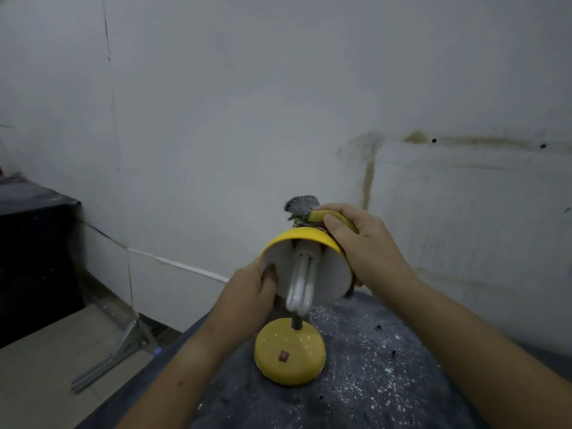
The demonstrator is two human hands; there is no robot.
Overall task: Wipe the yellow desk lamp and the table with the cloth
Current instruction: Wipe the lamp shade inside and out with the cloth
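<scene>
At the near end of the bench (387, 376), the yellow desk lamp (289, 366) stands on its round base among white specks. Left hand (247, 297) grips the shade rim, fingertips inside beside the bare bulb (301, 283). Right hand (366, 246) is closed round the cloth (301, 205), pressing it on the shade's far top. Risk: a hard wipe could strike the bulb or tip the base. Far left: white cable (185, 267), black cabinet (34, 258); neither obstructs.

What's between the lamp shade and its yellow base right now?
Head view: the white bulb pokes out of the shade, and below it a short dark stem rises from the base.
</scene>
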